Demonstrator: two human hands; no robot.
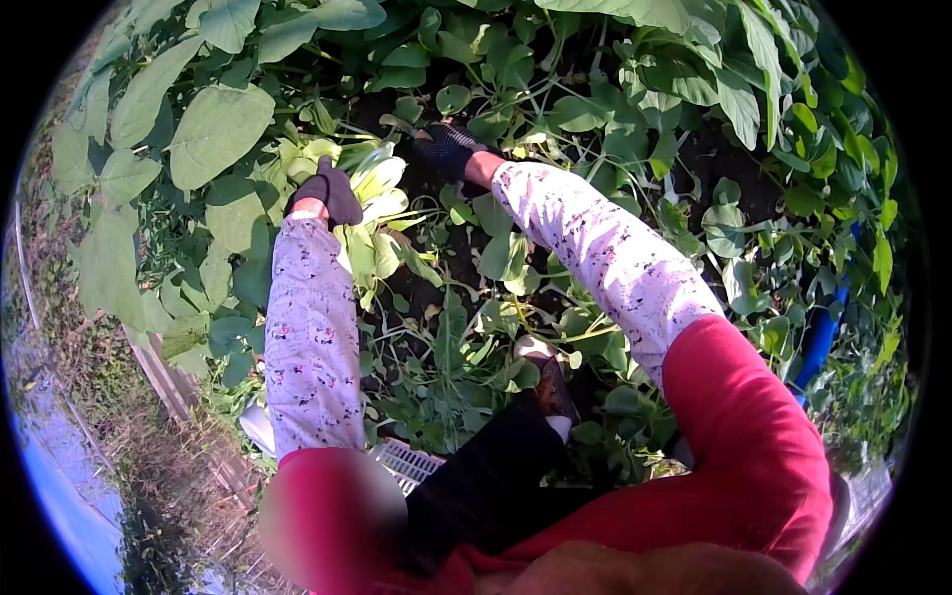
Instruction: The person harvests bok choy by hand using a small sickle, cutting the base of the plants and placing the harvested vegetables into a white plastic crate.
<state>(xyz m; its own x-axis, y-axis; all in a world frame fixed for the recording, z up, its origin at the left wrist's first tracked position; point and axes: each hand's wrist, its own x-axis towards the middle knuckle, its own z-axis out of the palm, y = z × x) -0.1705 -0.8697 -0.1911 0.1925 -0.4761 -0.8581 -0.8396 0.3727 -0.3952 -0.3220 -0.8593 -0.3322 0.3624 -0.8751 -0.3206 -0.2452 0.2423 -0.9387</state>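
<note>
My left hand (325, 195), in a dark glove, grips a bunch of leafy greens (378, 178). Its pale, thick stalks, like those of bok choy, fan out to the right of the glove in the sun. My right hand (448, 149) wears a dark glove with a dotted surface and is low among the plants, a short way right of the bunch. The fingers are curled around a small hand tool (401, 125), of which only a little shows past the glove; its exact kind is unclear. Patterned pale sleeve covers reach over both forearms.
Tall broad-leaved plants (223, 137) crowd the far side and left. Low greens (446, 349) grow over dark soil around my shoe (550, 379). A white plastic crate (407, 465) stands beside my leg. A blue pipe-like object (822, 335) lies right; a wooden board (160, 372) edges the left.
</note>
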